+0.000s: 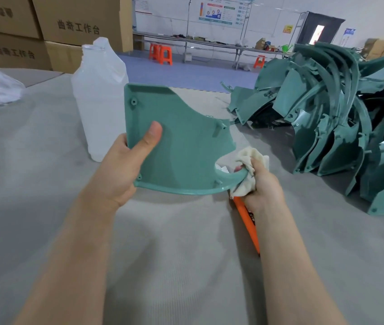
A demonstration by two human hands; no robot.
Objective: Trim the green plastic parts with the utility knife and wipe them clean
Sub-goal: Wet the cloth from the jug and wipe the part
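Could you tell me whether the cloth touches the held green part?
Touching. The head view shows the cloth pressed around the tip of the green part.

Fig. 1. My one view, head-worn and wide-angle, looks forward and down across the tabletop (45, 219); the part (181, 146) sits close, the far wall (362, 10) at top.

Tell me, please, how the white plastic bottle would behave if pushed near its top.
The white plastic bottle stands tall on the grey cover, so it would probably tip rather than slide. Its neck looks uncapped, so contents might spill.
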